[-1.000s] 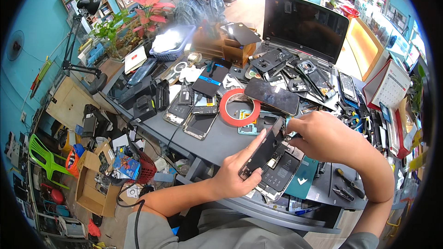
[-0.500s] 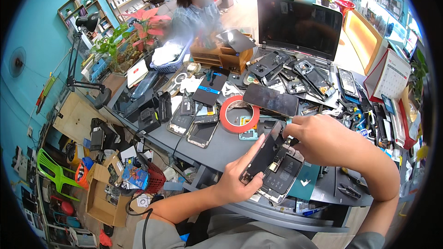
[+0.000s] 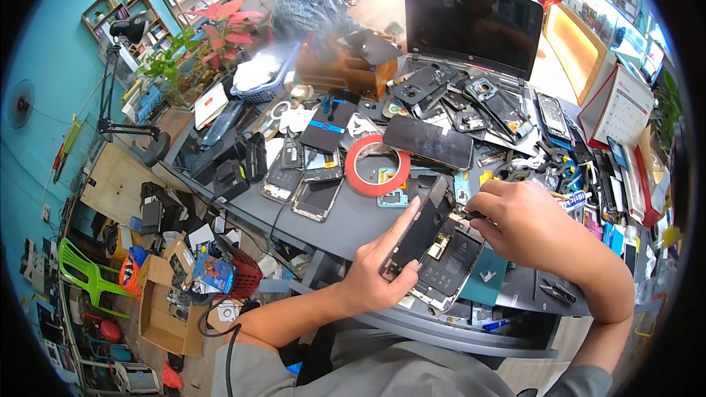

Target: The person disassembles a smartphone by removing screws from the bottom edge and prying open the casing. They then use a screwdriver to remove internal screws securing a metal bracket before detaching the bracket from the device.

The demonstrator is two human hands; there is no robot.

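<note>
An opened smartphone (image 3: 454, 259) lies over the desk's front edge, its black battery and circuit board bare. My left hand (image 3: 376, 273) grips its dark screen panel (image 3: 416, 234), index finger stretched along the outer edge and thumb over the lower corner. The panel stands tilted up on the left side of the phone body. At the phone's upper right end, my right hand (image 3: 518, 219) is closed in a pinch. What its fingertips hold, if anything, is too small to tell.
A red tape roll (image 3: 354, 170) and a dark phone (image 3: 429, 142) lie just beyond. Pliers (image 3: 557, 291) are right of a teal mat (image 3: 479, 285). Phone parts crowd the desk before a laptop (image 3: 471, 26). Another person (image 3: 312, 11) is across the desk.
My right hand has shifted slightly right at the phone's upper end, and its fingers are less curled. My left hand keeps its grip on the panel. The whole view has shifted a little.
</note>
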